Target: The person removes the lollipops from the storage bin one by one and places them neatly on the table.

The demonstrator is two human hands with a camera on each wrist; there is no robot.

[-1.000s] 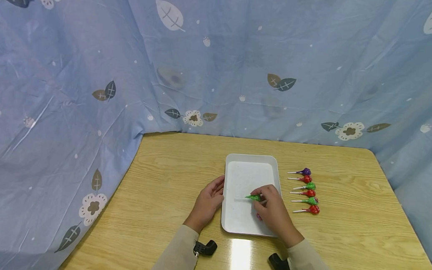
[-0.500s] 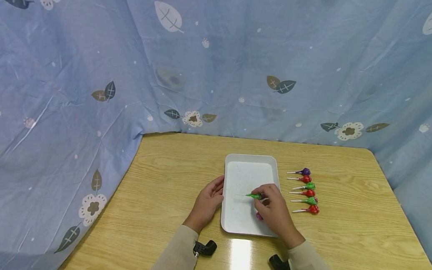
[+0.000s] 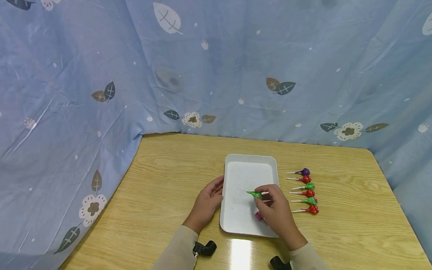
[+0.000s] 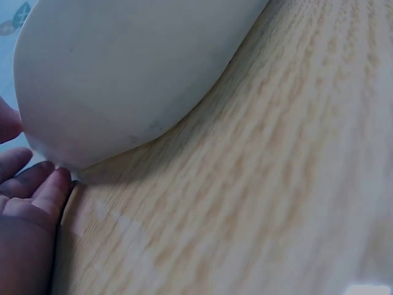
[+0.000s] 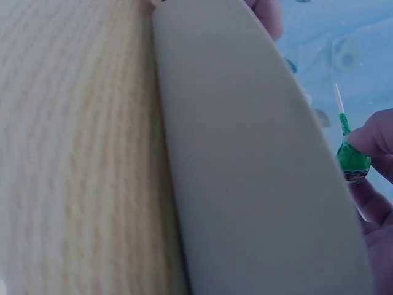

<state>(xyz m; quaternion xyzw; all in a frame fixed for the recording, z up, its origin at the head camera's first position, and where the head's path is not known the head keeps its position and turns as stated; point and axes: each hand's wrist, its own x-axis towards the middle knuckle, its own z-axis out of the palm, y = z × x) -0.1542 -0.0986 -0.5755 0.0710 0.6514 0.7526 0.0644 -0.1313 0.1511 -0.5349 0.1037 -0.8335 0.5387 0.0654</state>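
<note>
My right hand (image 3: 276, 206) pinches a green-wrapped lollipop (image 3: 257, 195) by its candy end, over the white tray (image 3: 237, 226). The white stick points left and slightly away. In the right wrist view, thumb and fingers hold the green lollipop (image 5: 354, 163) above the tray's rim. A pink-wrapped lollipop (image 3: 259, 216) lies in the tray, partly hidden under that hand. Along the tray's left edge rests my left hand (image 3: 208, 199), its fingers relaxed against the side. The left wrist view shows its fingertips touching the tray's wall (image 4: 123, 74) near the table.
Right of the tray, several lollipops lie in a column with sticks to the left: a purple one (image 3: 304, 171) at the far end, then red and green ones, with a red one (image 3: 313, 209) nearest. The wooden table (image 3: 176, 161) meets a blue curtain (image 3: 220, 68) behind.
My right hand has shifted very slightly, and the green lollipop's stick end has tilted farther from me. More of the pink lollipop shows now. The left hand stays at the tray's edge.
</note>
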